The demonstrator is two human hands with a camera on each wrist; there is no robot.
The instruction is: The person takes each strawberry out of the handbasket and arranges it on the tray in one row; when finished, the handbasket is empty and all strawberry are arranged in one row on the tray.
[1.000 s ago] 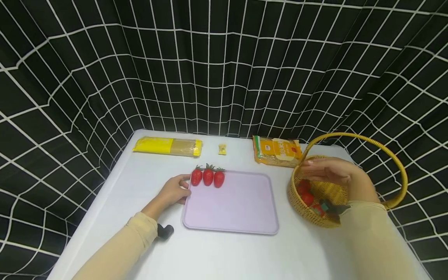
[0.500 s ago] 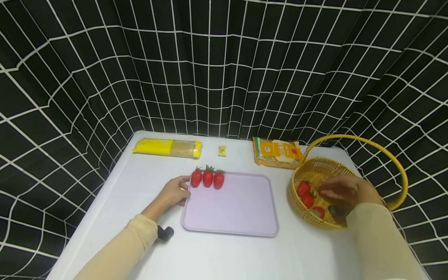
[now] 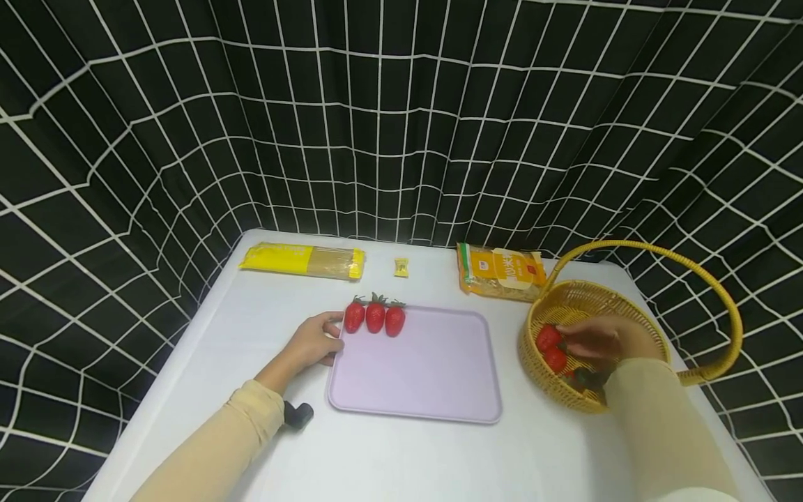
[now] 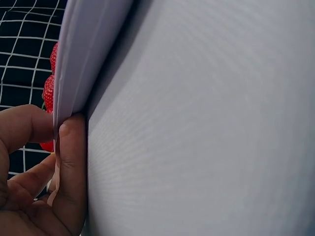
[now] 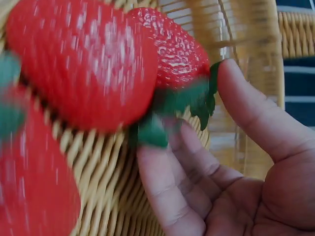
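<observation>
A person's left hand [image 3: 312,341] pinched a tray [image 3: 417,380] by its rim near 10 o'clock, beside three strawberries [image 3: 375,318] lined up at the tray's 11 o'clock. At its 3 o'clock, the right hand [image 3: 599,337] dipped into a basket [image 3: 552,389], thumb and fingers spread about another strawberry's [image 5: 174,49] leaves. On the worktop [image 3: 452,457], a yellow pack [image 3: 301,261], a sweet [image 3: 401,267] and an orange bag [image 3: 502,272] lay toward 10, 12 and 1 o'clock.

Curtained tabletop booth, wider premises indeterminable: white-gridded black curtain [image 3: 389,125] hung at back, left and right, closely enclosing one white table [image 3: 401,460] bearing dried-noodle packet [image 3: 304,261], orange food packet [image 3: 502,270], lilac tray [image 3: 417,369] and wicker basket [image 3: 547,382].
</observation>
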